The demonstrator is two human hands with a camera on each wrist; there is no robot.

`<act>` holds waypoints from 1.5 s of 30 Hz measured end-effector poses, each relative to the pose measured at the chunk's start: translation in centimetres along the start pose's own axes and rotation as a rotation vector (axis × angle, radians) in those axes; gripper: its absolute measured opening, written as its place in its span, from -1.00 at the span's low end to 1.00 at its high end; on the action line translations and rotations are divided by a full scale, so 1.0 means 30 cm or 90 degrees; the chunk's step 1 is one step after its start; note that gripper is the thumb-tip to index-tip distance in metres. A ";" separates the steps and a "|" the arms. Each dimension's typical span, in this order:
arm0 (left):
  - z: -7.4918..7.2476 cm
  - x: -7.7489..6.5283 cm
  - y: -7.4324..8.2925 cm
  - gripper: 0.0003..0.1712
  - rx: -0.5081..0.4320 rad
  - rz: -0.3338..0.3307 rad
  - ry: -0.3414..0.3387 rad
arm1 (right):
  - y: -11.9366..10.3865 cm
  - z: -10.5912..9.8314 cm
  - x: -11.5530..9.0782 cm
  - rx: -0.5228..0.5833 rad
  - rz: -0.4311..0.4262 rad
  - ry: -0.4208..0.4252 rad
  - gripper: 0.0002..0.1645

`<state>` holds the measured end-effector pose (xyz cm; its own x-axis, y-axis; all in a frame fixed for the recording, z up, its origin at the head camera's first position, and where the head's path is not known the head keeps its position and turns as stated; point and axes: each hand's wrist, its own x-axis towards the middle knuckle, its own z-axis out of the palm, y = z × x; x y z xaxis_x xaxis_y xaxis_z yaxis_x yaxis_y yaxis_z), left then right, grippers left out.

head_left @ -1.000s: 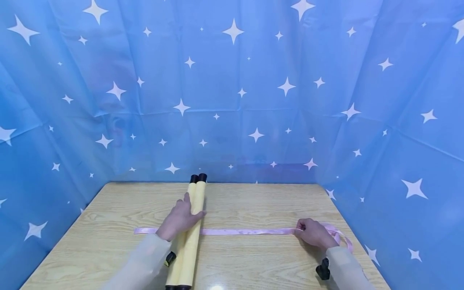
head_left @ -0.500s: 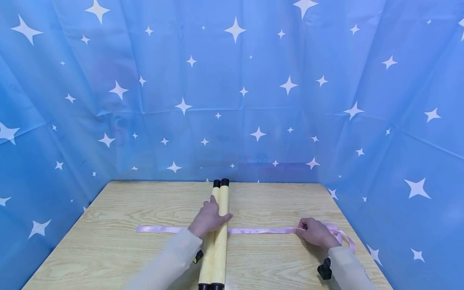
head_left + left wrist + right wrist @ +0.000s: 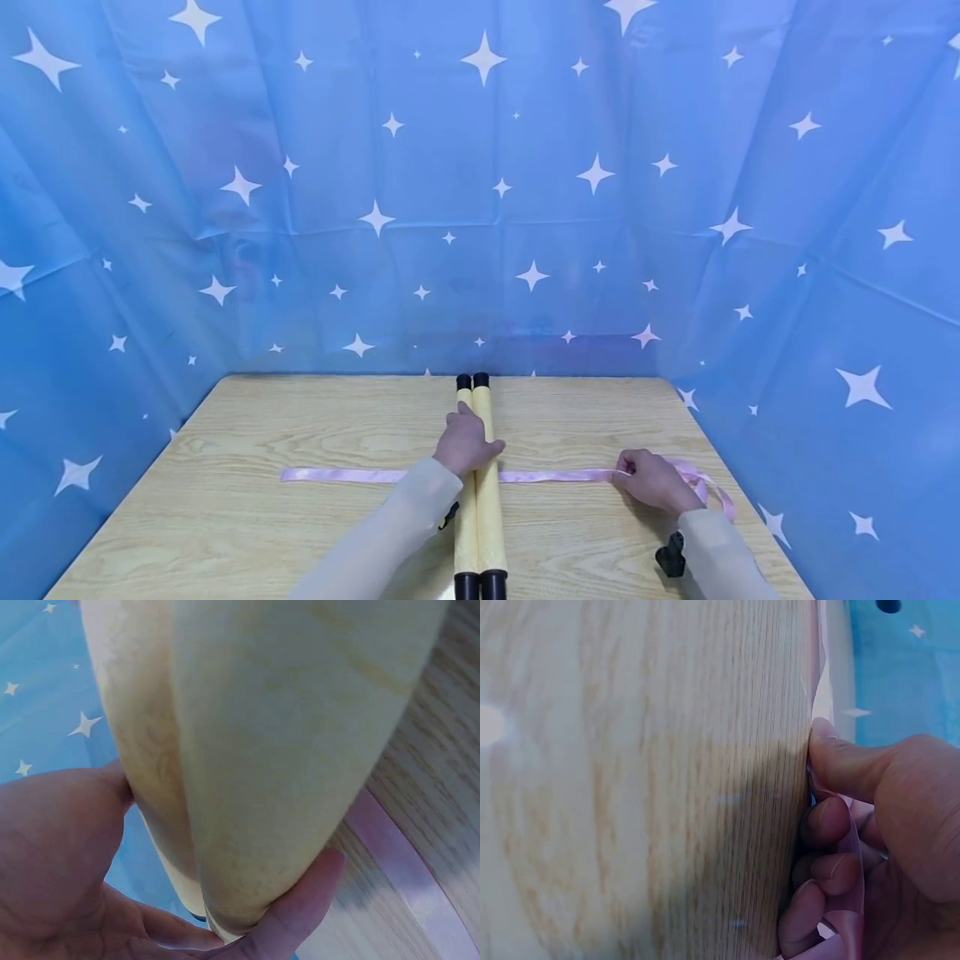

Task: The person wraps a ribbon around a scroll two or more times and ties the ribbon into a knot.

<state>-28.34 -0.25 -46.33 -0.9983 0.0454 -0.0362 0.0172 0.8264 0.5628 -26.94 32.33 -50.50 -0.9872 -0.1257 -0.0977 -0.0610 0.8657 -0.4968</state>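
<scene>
A cream scroll (image 3: 491, 517), rolled into two side-by-side rolls with black end caps, lies lengthwise across the middle of the table. My left hand (image 3: 463, 442) grips it from above; the left wrist view has fingers and thumb around both rolls (image 3: 277, 750). Beneath the scroll a pink ribbon (image 3: 337, 475) runs crosswise, its middle hidden by rolls and hand. On the right, my right hand (image 3: 652, 482) pinches the ribbon against the tabletop. Up close, the right wrist view has thumb and curled fingers holding the ribbon (image 3: 823, 697), with some of it passing through the palm.
Loose loops of ribbon (image 3: 705, 483) lie beyond the right wrist, near the table's right edge. The wood-grain table (image 3: 225, 533) extends to either side of the scroll. A blue curtain (image 3: 450, 167) with white stars surrounds the back and sides.
My left hand has slid the scroll to the right along the ribbon, and it now lies straighter toward the back. The right hand has stayed put, pinching the ribbon.
</scene>
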 end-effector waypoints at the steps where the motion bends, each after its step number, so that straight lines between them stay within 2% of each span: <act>1: 0.005 0.005 0.004 0.23 0.008 -0.004 0.002 | 0.000 0.001 0.000 0.002 0.002 0.000 -0.70; 9: 0.055 0.023 0.009 0.22 0.084 -0.005 0.026 | 0.005 0.005 0.003 -0.006 -0.006 0.009 -0.69; 15: 0.070 0.024 0.012 0.18 0.128 0.002 0.047 | 0.002 0.003 -0.002 -0.002 -0.006 0.009 -0.69; 18: 0.070 0.020 0.014 0.18 0.113 -0.009 0.053 | -0.001 0.001 -0.003 -0.001 -0.009 0.009 -0.69; 23: 0.065 0.014 0.013 0.18 0.104 -0.027 0.038 | -0.002 0.001 -0.002 -0.002 -0.011 0.010 -0.69; 29: 0.018 0.009 -0.008 0.08 0.125 -0.021 0.004 | -0.003 0.001 -0.003 -0.002 -0.011 0.004 -0.67; 34: -0.017 0.024 -0.054 -0.03 0.130 0.018 -0.012 | -0.003 -0.009 -0.009 -0.002 -0.008 0.001 -0.67; 37: -0.037 0.030 -0.088 -0.04 0.110 0.062 -0.038 | -0.004 -0.015 -0.012 0.003 -0.005 -0.002 -0.66; 40: -0.064 0.031 -0.121 -0.04 0.086 0.123 -0.075 | -0.007 -0.017 -0.014 0.010 -0.002 -0.003 -0.66; 45: -0.100 0.022 -0.207 -0.07 0.034 0.196 -0.124 | -0.009 -0.010 -0.011 0.026 -0.004 -0.007 -0.67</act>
<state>-29.28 -7.03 -47.37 -0.9168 0.3980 -0.0315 0.3228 0.7853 0.5283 -26.66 32.29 -50.07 -0.9852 -0.1369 -0.1032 -0.0616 0.8446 -0.5319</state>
